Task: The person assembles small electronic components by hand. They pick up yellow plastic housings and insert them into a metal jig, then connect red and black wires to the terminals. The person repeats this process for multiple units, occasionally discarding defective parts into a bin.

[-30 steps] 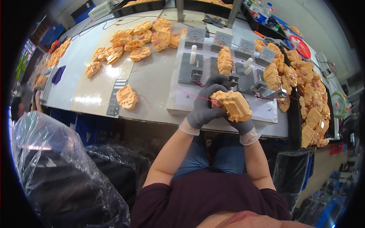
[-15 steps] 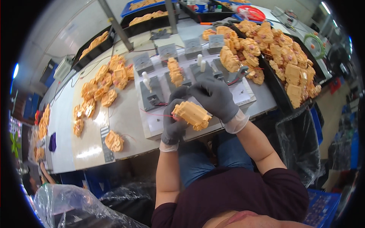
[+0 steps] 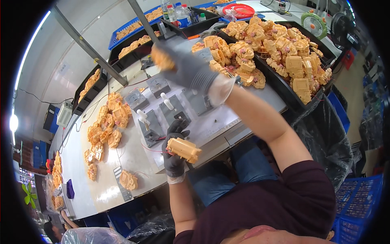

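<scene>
My left hand [image 3: 174, 160], in a dark grey glove, holds a tan plastic housing [image 3: 185, 150] near the table's front edge. A thin red wire trails from its left end. My right hand [image 3: 187, 65], gloved alike and smeared by motion, is raised over the back of the fixture board with another tan plastic housing [image 3: 163, 58] at its fingers. Below it stand grey clamp fixtures with white-handled levers, one at the left [image 3: 149, 132] and one in the middle [image 3: 172, 109]. Analog meters [image 3: 157, 84] stand behind them. My right hand and forearm hide part of the fixtures.
Many tan housings lie in a loose group [image 3: 107, 122] at the left and heap over a black tray [image 3: 280, 87] at the right. One housing [image 3: 128, 180] lies alone near the front edge. A metal post [image 3: 87, 40] rises at the back; bottles [image 3: 183, 16] stand behind.
My right hand has moved up and away from my left, now with a tan housing. The housing that sat on the middle fixture is gone from there. The head view has shifted.
</scene>
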`<state>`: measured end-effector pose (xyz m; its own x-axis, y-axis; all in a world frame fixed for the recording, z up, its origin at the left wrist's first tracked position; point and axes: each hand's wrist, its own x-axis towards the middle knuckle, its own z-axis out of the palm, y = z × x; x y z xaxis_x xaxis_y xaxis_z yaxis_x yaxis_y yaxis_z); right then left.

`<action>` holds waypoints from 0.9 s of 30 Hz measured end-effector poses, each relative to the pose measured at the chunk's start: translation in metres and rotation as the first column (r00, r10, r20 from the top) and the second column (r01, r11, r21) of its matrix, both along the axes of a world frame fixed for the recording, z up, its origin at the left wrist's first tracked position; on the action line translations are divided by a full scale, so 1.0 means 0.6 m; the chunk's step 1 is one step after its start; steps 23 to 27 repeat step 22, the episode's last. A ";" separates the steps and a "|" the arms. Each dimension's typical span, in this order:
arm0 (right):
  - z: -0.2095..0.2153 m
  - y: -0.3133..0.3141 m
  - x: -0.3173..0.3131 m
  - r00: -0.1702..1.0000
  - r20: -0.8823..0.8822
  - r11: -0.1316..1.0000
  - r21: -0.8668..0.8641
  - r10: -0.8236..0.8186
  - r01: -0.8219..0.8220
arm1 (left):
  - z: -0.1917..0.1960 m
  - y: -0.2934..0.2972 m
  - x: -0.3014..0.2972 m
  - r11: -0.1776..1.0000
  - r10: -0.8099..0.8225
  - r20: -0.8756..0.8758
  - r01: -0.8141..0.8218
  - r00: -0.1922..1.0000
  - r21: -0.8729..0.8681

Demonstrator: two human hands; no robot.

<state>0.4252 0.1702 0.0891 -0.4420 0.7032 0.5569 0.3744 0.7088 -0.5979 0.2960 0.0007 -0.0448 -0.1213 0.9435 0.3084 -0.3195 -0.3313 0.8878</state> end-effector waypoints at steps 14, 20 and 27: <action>-0.135 0.349 0.240 0.275 0.636 0.676 0.559 -0.721 0.481 | 0.007 0.005 0.008 0.999 0.012 -0.064 -0.014 0.998 -0.034; -0.059 0.244 0.227 0.850 0.130 0.808 0.409 -0.511 0.424 | -0.006 -0.005 0.019 0.989 0.138 0.012 -0.138 0.990 0.051; -0.037 0.149 0.198 0.981 -0.124 0.962 0.213 -0.148 0.172 | -0.006 -0.011 0.012 0.974 0.219 0.141 -0.224 0.966 0.024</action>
